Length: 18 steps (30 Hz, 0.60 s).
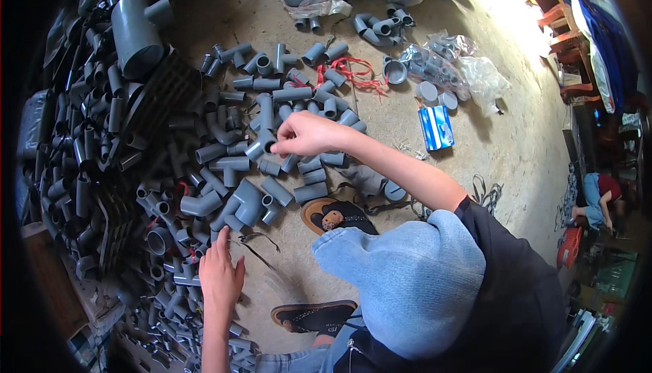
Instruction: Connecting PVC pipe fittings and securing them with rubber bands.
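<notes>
My right hand [307, 134] is closed in a pinch on a grey pipe tee [261, 145], above a spread of loose fittings. Curled fingers partly hide where it grips. Lower down, my left hand [221, 271] is open and holds nothing, its fingers apart. Its extended index fingertip is at the edge of the fittings, close to a big grey tee [246, 203]; whether it touches one I cannot tell. A grey elbow [201, 204] lies to the left of that tee. Red plastic ribbon [353, 74] lies among the pieces beyond my right hand.
A tall heap of grey fittings [88, 149] rises at left, with a wide tee [136, 33] on it. Clear bags of fittings [435, 64] and a blue-white box [436, 128] lie on the concrete floor. My sandalled feet [333, 218] are close by. Another person [598, 200] bends at far right.
</notes>
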Available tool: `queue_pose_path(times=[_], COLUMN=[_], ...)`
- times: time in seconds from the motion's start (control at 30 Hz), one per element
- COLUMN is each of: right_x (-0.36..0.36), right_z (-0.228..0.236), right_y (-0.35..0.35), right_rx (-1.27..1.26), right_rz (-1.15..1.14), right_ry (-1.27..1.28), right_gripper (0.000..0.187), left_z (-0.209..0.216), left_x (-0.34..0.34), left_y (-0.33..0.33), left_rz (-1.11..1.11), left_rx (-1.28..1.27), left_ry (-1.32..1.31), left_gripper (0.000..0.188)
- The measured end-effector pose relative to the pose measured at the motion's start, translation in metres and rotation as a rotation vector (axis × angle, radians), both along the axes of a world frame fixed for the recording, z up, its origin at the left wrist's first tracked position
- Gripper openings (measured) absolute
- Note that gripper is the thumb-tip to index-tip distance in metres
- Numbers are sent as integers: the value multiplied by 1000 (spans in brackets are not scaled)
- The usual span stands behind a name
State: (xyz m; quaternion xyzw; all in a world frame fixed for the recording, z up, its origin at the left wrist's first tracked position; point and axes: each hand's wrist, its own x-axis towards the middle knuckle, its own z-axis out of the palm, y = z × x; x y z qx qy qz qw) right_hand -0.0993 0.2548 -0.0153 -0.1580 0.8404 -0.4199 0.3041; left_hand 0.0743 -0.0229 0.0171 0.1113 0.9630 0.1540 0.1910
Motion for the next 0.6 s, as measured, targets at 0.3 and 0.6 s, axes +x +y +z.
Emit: queue_pose_path(times=[0.3,0.6], right_x=[-21,-30], right_z=[31,95], right_y=[-1,43], right_rx=[-288,-659], right_rz=[-343,-574], right_ry=[85,147], right_gripper=[22,26], left_z=[-9,-1], left_x=[8,2], left_y=[-9,-4], left_rz=[-29,-39], left_rx=[-34,-5], left_ry=[89,17], left_gripper=[71,68])
